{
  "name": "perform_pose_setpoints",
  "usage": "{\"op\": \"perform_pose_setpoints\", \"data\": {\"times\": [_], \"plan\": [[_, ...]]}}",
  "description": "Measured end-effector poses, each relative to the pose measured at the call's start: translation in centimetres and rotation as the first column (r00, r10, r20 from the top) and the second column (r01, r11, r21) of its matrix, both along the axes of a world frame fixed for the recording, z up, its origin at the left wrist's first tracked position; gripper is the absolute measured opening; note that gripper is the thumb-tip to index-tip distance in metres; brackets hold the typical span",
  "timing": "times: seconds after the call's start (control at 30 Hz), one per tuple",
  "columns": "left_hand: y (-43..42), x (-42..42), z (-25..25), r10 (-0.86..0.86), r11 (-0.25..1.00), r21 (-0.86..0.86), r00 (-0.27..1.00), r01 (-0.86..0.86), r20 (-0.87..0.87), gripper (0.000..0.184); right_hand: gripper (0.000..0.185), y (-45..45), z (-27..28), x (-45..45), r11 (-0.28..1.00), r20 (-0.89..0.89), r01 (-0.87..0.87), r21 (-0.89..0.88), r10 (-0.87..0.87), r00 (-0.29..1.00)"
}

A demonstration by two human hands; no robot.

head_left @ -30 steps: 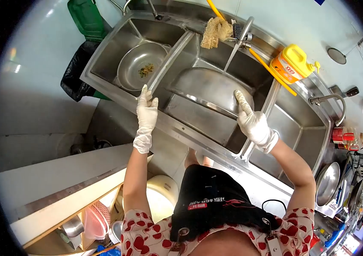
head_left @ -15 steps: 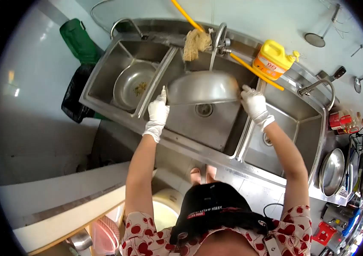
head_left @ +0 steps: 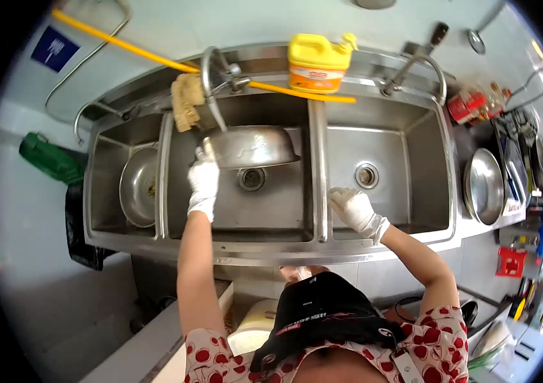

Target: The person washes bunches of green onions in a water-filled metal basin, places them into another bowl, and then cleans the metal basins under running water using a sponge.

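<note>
A stainless steel basin (head_left: 255,145) is tipped over in the middle sink (head_left: 265,207), its outer side facing up under the curved tap (head_left: 211,76). A stream of water from the spout appears to meet it. My left hand (head_left: 204,179), in a white glove, grips the basin at its left end; part of the fingers is hidden behind the metal. My right hand (head_left: 356,210), also gloved, is apart from the basin, over the front left of the right sink (head_left: 386,153). Its fingers are loosely bent, with nothing visible in them.
Another steel basin (head_left: 138,191) with food scraps lies in the left sink. A beige cloth (head_left: 186,102), a yellow hose (head_left: 124,45) and a yellow detergent jug (head_left: 318,64) are along the back. Steel pans (head_left: 483,186) stand at the right; a green bin lid (head_left: 51,158) is at the left.
My right hand has let go of the basin's right end and moved down and away to the right sink. The left hand keeps its hold. The view has turned and shifted right.
</note>
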State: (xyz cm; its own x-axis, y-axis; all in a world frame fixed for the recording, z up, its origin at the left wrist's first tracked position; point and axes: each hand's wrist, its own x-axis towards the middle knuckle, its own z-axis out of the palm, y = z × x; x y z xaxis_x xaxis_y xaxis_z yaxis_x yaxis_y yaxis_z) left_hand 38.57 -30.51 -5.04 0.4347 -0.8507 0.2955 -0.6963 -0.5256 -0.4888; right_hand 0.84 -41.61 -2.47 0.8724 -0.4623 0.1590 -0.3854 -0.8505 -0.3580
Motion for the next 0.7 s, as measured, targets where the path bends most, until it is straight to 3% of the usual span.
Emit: {"op": "perform_pose_setpoints", "data": {"times": [0.13,0.23,0.27,0.3,0.4,0.47,0.53,0.6,0.63,0.67,0.7], "plan": [[3.6,0.5,0.8,0.014,1.0,0.0,0.988,-0.014,-0.155,0.071,0.009,1.1,0.3,-0.8,0.99,0.002,-0.136,0.048,0.136,0.991],[7.3,1.2,1.3,-0.07,0.989,-0.141,0.975,0.041,-0.213,0.082,0.011,-0.3,-1.2,-0.1,0.981,-0.021,-0.194,0.013,0.194,0.981],[8.2,0.0,3.5,0.012,0.994,-0.094,0.933,-0.049,-0.36,0.082,0.012,-1.1,-0.6,0.6,0.991,-0.038,-0.135,0.012,0.135,0.99],[9.7,0.1,3.7,0.0,0.993,-0.11,0.924,-0.046,-0.383,0.081,0.013,-2.0,0.1,1.5,0.997,-0.048,-0.083,0.007,0.083,0.995],[13.8,-0.2,4.9,-0.181,0.953,-0.294,0.909,0.069,-0.376,0.076,0.028,-6.0,1.2,6.7,0.998,-0.006,0.046,0.037,-0.046,0.999],[15.8,-1.0,5.5,-0.215,0.925,-0.378,0.88,0.045,-0.423,0.074,0.031,-9.3,1.1,11.6,0.989,0.221,0.065,0.129,-0.093,0.971],[17.3,-2.8,6.8,-0.157,0.908,-0.413,0.852,-0.076,-0.5,0.065,0.04,-12.2,1.2,16.8,0.997,0.33,0.047,0.056,-0.063,0.942],[18.8,-3.6,7.0,-0.112,0.873,-0.449,0.819,-0.189,-0.562,0.06,0.052,-14.6,0.1,21.9,0.999,0.254,0.03,0.038,-0.038,0.966],[19.4,-3.9,6.9,-0.167,0.818,-0.537,0.81,-0.204,-0.562,0.056,0.056,-15.2,-0.4,24.2,0.999,0.238,0.019,-0.028,-0.012,0.971],[20.1,-4.0,6.2,-0.118,0.758,-0.537,0.732,-0.37,-0.671,0.053,0.059,-15.9,-0.9,26.3,0.996,0.22,0.008,-0.094,0.013,0.975],[20.9,-4.1,5.6,-0.176,0.694,-0.599,0.712,-0.4,-0.68,0.051,0.063,-16.5,-1.4,28.0,0.99,0.134,-0.006,-0.138,0.024,0.991]]}}
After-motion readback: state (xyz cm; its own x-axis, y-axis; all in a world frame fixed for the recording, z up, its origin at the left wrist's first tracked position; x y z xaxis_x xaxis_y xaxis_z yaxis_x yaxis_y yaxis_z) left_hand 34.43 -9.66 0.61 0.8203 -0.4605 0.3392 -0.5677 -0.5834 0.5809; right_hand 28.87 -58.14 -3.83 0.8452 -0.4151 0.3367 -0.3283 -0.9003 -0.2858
